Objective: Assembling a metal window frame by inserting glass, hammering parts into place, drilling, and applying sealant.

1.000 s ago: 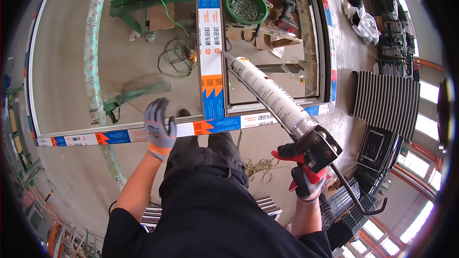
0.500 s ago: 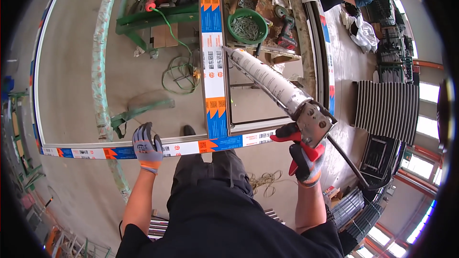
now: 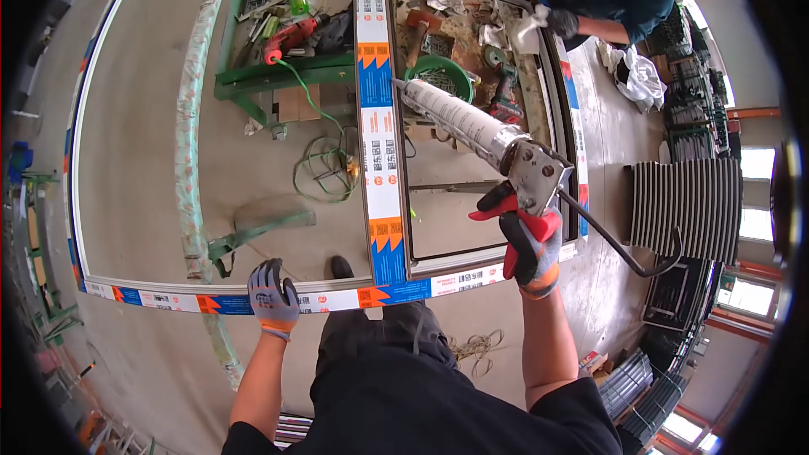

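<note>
A large window frame (image 3: 453,284), its bars covered in white, blue and orange protective film, spans the space before me. My left hand (image 3: 273,297), in a grey and orange glove with dark fingertips, lies on the near bar, its fingers bent over the inner edge. In my gloved right hand (image 3: 533,251) is a caulking gun (image 3: 539,175) with red handles and a white sealant cartridge (image 3: 451,114). Its nozzle (image 3: 399,83) points up and left at the edge of the middle bar (image 3: 378,141); whether it touches cannot be told. The gun's hooked rod trails to the right.
Beneath the frame stand a green workbench (image 3: 286,70) with a red power tool (image 3: 292,39), and a table with a green bowl (image 3: 462,73) of screws. A film-wrapped beam (image 3: 187,152) runs at left. A co-worker's gloved hand (image 3: 562,23) holds white material at the far right.
My view has shifted, showing more of the frame's far end. The caulking gun's body has swung left, with more of its rod showing. The co-worker has reached in toward the frame.
</note>
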Demonstrator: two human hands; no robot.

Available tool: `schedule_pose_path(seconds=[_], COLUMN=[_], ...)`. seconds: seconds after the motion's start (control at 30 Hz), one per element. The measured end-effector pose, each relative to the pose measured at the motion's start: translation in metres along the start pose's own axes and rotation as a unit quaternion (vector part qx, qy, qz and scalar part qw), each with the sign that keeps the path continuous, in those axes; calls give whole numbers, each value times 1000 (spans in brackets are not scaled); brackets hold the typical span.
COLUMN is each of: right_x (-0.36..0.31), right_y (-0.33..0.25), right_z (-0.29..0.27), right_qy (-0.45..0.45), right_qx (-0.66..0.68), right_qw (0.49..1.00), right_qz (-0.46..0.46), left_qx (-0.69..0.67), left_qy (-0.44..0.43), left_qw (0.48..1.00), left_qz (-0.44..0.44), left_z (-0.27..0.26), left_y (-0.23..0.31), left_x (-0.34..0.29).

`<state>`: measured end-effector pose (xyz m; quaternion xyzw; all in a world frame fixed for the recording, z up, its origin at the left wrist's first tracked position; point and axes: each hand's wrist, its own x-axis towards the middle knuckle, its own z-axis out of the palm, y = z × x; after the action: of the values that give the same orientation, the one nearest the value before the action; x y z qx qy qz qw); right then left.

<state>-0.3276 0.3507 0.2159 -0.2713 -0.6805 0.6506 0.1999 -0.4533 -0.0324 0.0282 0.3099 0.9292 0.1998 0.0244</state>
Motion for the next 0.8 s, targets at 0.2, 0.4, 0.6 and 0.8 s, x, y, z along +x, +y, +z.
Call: schedule_pose_path(seconds=[0.2, 0.4, 0.6, 0.8], right_x=[44, 90, 134, 180], right_y=[15, 8, -1, 16], right_z=[0, 7, 17, 24], right_qy=[-5, -32, -5, 54], right_qx=[47, 23, -60, 25], right_qw=[999, 999, 995, 994], right_qz=[-26, -37, -84, -89], left_qx=[-10, -12, -9, -7], left_qy=[-7, -20, -20, -25], left_qw=[1000, 1000, 1000, 1000], left_qz=[-3, -5, -6, -9], left_z=[2, 0, 1, 0], left_y=[-3, -2, -4, -1], left_x=[0, 1, 1, 1])
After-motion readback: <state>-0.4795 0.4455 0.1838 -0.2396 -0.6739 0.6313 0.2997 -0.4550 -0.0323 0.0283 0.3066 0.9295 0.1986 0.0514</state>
